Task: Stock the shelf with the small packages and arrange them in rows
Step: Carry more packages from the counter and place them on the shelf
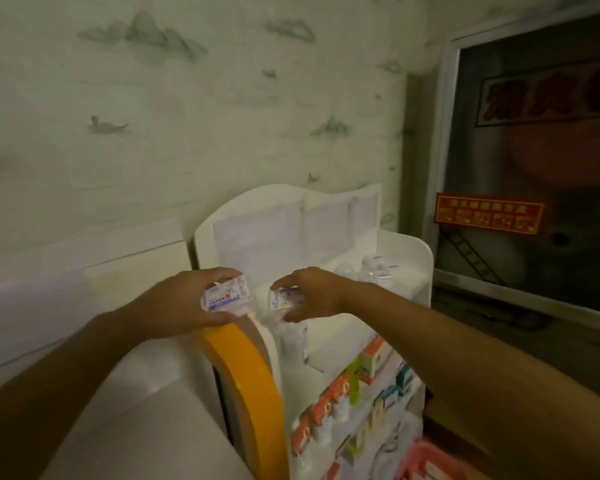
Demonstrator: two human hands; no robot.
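My left hand [177,303] grips a small white package with blue and red print [226,296], held at the left end of the white toy shelf [421,271]. My right hand [312,292] pinches a second small white package [284,299] just to the right of the first, above the shelf's top level. The two packages sit a short gap apart. Clear small items [374,268] lie on the top level to the right. Lower levels hold rows of small orange, green and blue packages [371,368].
A large yellow tape roll [253,393] leans against the shelf's left side. A pink basket [426,462] stands at the bottom right. White surfaces lie to the left. A dark glass cabinet with a red label [487,213] stands to the right.
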